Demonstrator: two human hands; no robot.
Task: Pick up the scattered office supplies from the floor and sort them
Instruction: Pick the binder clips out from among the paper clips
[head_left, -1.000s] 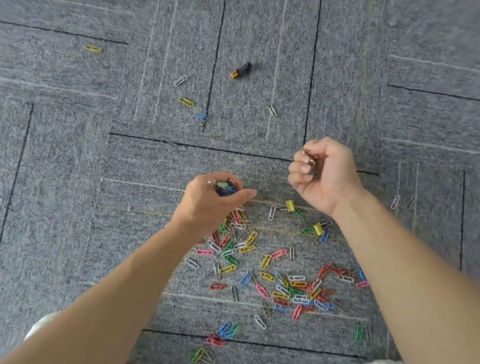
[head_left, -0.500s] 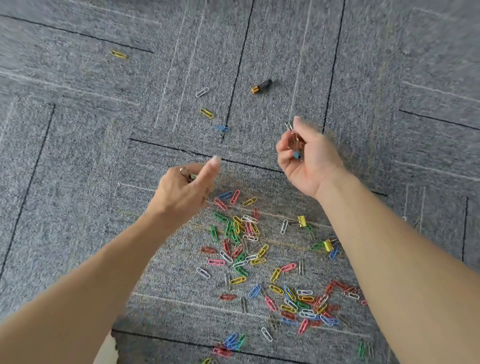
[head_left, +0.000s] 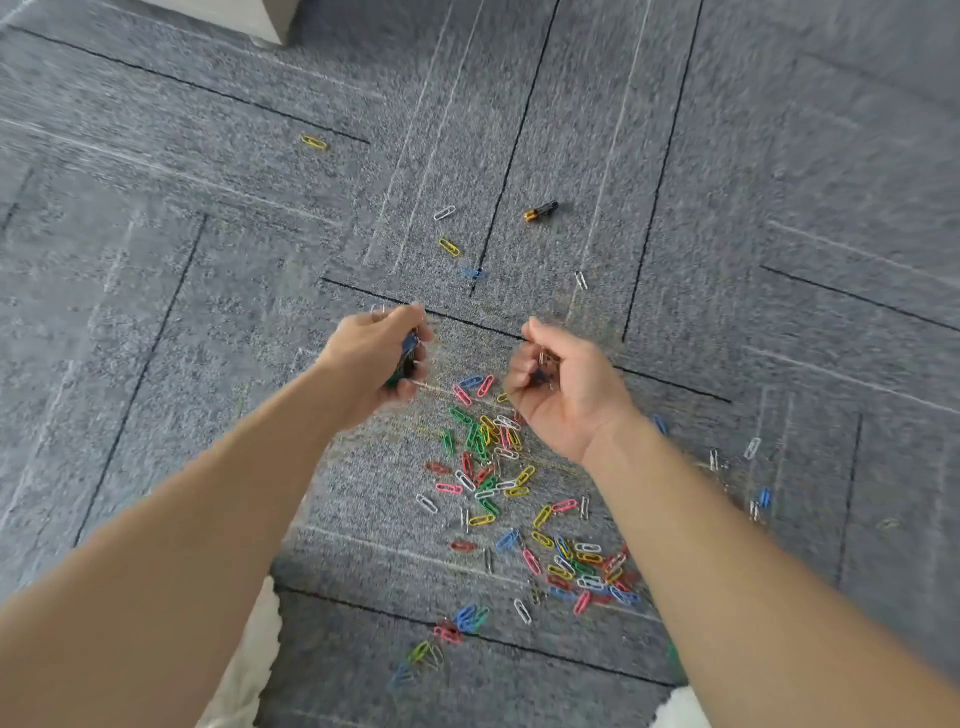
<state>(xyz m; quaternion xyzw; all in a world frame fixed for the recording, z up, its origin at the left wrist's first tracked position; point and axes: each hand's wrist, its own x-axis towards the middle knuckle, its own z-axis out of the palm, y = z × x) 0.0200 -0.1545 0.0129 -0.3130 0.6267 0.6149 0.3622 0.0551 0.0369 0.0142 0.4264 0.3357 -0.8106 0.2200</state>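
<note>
Several coloured paper clips (head_left: 488, 467) lie scattered on the grey carpet between my forearms. My left hand (head_left: 374, 358) is curled around a small bunch of clips, blue and green ones showing between the fingers. My right hand (head_left: 561, 389) is cupped palm up, holding a few small clips. Both hands hover just above the far end of the pile and look blurred. A black and orange battery (head_left: 541, 210) lies farther away, beyond both hands.
Stray clips lie apart from the pile: a yellow clip (head_left: 314, 142) far left, a white clip (head_left: 444, 213), another yellow clip (head_left: 449, 247), a blue clip (head_left: 471, 273). A pale furniture base (head_left: 249, 21) stands at the top left. White cloth (head_left: 254, 665) shows at the bottom.
Both hands have drawn closer together over the far end of the pile. My left hand, earlier pointing with a finger out, has curled shut around clips. The view has tilted up.
</note>
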